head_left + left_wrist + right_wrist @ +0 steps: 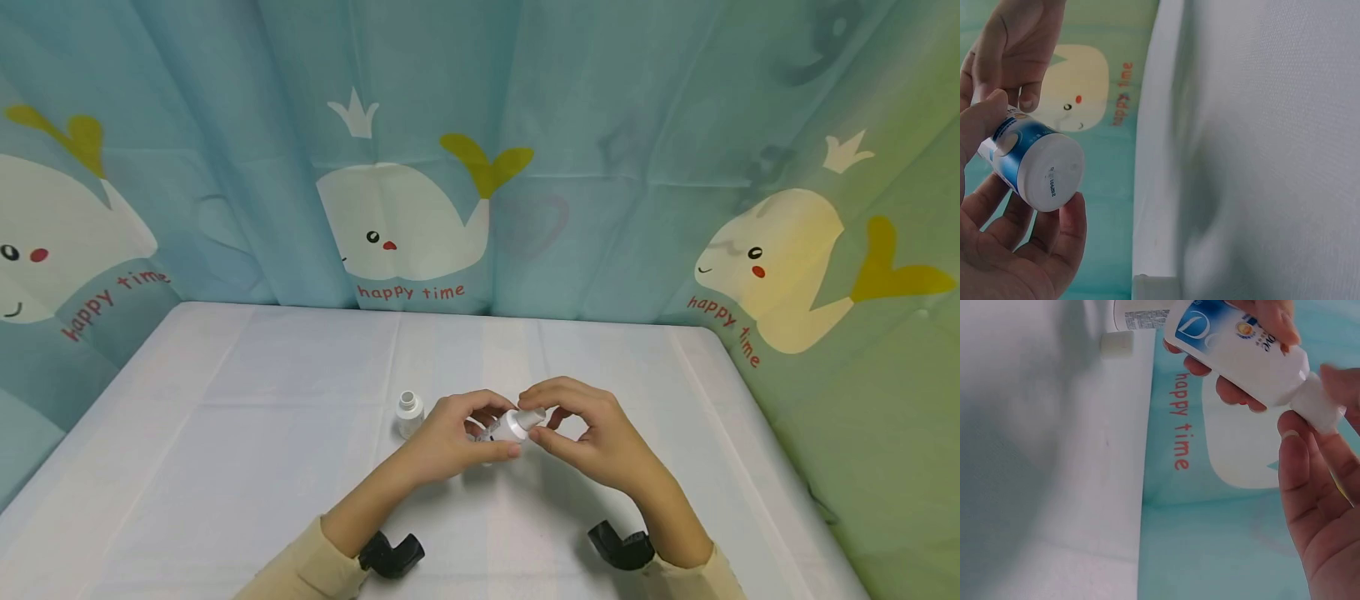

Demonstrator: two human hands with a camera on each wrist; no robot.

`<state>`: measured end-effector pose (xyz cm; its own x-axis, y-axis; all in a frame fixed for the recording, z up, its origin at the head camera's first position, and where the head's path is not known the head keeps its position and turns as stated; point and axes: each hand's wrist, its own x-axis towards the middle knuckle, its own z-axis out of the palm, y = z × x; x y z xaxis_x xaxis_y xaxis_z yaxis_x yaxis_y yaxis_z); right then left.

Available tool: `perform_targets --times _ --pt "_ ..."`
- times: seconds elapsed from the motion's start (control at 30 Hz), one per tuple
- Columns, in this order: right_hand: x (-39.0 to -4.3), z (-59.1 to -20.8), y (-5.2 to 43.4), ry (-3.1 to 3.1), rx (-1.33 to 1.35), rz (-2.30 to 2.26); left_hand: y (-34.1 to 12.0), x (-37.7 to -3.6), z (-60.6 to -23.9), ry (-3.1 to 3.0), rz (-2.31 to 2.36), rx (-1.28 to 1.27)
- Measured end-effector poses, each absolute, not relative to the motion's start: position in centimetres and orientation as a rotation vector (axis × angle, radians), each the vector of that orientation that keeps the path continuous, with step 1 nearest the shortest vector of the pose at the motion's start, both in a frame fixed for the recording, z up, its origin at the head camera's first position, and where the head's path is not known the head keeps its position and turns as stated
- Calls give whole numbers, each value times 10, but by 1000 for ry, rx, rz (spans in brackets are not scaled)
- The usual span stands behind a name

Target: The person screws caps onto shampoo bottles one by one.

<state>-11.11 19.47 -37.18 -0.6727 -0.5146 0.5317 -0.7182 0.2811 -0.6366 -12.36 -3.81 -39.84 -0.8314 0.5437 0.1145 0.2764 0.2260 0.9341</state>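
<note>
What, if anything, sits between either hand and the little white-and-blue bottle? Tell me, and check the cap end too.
Nothing visible does. The left hand already grips the white-and-blue bottle around its body, and the right hand pinches the white cap directly. The second small white bottle stands apart on the table, left of the hands.

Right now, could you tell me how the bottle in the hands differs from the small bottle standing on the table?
The held bottle is tilted on its side above the table, gripped by the left hand, with the right hand pinching its cap; the small bottle stands upright on the table, untouched. The held bottle shows a blue label; the small bottle looks plain white here. Both are small, white bottles.
</note>
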Motion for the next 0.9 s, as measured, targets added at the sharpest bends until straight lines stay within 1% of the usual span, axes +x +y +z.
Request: perform_targets --times 0.33,0.53,0.77,0.9 --pt "-112 -373 196 -2378 1084 1346 -38 -122 -396 2268 1634 787" --pt "-112 -374 197 -2372 1149 1395 -39 -124 -397 2281 1628 777" --pt "-112 -374 197 -2396 1114 1357 -40 -124 -398 2281 1621 795" --pt "-113 -374 197 -2363 1182 1362 -41 -124 -399 2297 1612 780"
